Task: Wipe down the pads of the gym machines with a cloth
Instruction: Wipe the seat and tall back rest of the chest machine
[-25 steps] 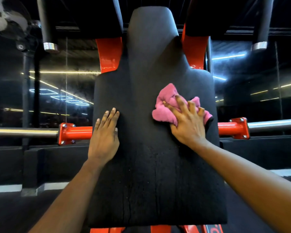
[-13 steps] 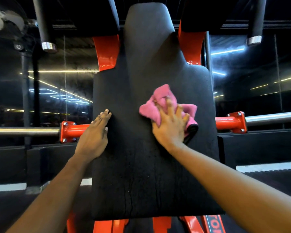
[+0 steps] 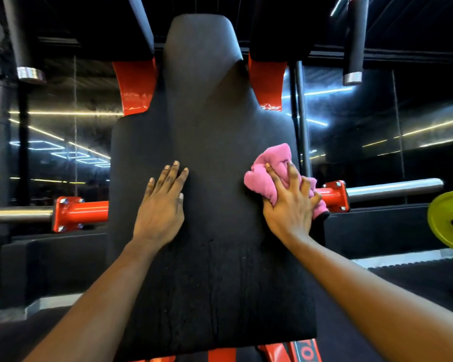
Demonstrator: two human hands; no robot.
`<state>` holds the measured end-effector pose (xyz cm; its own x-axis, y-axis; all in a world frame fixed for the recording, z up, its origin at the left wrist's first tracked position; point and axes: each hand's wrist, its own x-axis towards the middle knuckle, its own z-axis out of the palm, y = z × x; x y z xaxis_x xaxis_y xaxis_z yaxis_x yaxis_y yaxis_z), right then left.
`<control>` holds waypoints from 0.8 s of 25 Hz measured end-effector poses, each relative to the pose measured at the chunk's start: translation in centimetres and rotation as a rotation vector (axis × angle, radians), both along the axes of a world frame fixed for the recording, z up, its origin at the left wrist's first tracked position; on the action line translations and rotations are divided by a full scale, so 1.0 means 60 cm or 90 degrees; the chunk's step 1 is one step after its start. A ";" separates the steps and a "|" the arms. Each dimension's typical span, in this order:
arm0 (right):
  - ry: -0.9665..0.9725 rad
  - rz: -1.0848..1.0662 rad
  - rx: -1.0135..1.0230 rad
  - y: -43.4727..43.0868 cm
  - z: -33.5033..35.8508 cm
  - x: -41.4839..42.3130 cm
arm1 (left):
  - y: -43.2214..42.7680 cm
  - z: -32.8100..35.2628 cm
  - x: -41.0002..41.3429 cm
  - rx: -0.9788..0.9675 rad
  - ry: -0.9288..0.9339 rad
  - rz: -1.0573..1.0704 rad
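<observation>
The lower edge of the black pad (image 3: 215, 142) hides most of the red frame beneath it, and white lettering on a red strut (image 3: 305, 348) at the bottom of the frame is cut off and cannot be read. A yellow-green weight plate (image 3: 445, 220) is cropped by the right edge. The background is dark, with only light strips reflected in it, so little there can be made out. The part of the pink cloth (image 3: 266, 176) under the palm is covered.

The left hand (image 3: 160, 212) lies flat on the pad, left of centre, its fingers (image 3: 168, 178) straight and close together, holding nothing. The right hand (image 3: 290, 210) sits at the pad's right edge, its fingers (image 3: 293, 176) spread and bent over the bunched cloth, gripping it and pressing it against the pad; folds of cloth bulge up between them and above the fingertips.

A steel bar (image 3: 16, 214) with a red collar sticks out at middle left, and another bar (image 3: 392, 188) at middle right. Two dark handles with chrome ends hang at upper left (image 3: 30, 74) and upper right (image 3: 352, 78).
</observation>
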<state>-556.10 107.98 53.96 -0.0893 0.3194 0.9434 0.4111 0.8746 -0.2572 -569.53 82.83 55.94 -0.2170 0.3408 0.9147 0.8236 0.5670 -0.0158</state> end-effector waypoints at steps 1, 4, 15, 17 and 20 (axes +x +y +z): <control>0.025 0.007 -0.034 0.001 0.031 -0.001 | 0.011 0.005 0.000 0.003 -0.002 -0.001; 0.031 0.054 -0.064 0.003 0.156 -0.010 | 0.035 0.002 -0.002 0.025 -0.014 0.013; -0.001 0.024 0.007 0.017 0.005 -0.002 | 0.039 -0.062 0.017 0.029 -0.046 0.048; -0.020 0.021 -0.010 0.009 -0.063 0.002 | 0.035 -0.061 0.023 0.013 -0.064 0.052; -0.051 0.041 -0.048 -0.009 -0.164 0.015 | 0.038 -0.056 0.028 0.005 -0.077 0.069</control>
